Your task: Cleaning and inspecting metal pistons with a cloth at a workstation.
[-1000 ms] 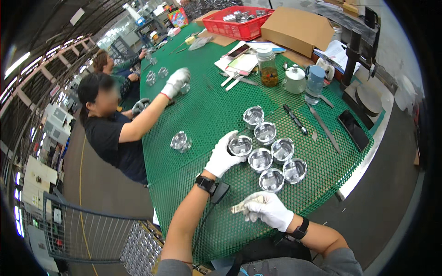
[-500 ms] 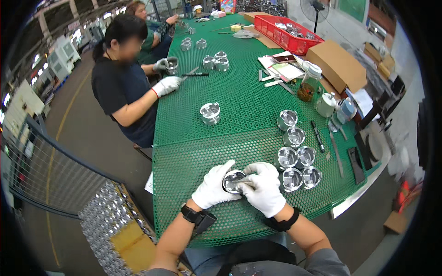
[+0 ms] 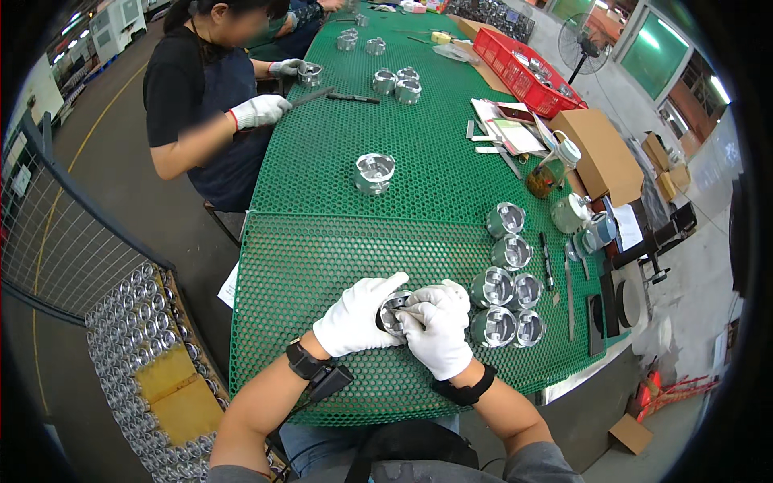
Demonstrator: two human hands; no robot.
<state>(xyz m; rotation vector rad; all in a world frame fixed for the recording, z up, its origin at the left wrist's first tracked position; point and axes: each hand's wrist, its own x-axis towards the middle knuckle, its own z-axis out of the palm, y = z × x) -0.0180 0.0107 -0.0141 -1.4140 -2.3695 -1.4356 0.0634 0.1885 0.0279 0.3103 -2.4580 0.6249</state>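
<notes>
Both my hands wear white gloves and meet over the near part of the green mesh mat. My left hand (image 3: 352, 320) is closed round the side of a silver metal piston (image 3: 390, 319), its open hollow end facing up. My right hand (image 3: 440, 328) is closed in a pinch at the piston's rim. A thin metal tool showed in that pinch a moment ago; the fingers now mostly hide it. Right of my hands, several similar pistons (image 3: 493, 286) stand hollow end up in a double row. Another lone piston (image 3: 374, 175) stands farther off.
Across the left edge, a co-worker's gloved hands (image 3: 259, 112) hold a piston and a flat file. A marker (image 3: 546, 262), jars (image 3: 571, 212), papers and a red crate (image 3: 527, 74) line the right side. A pallet of pistons (image 3: 137, 322) lies low at left.
My view has shifted, so the table sits differently in the picture. My hands stay on the piston, and the right fingers now cover the thin tool more. The co-worker's file hand has moved.
</notes>
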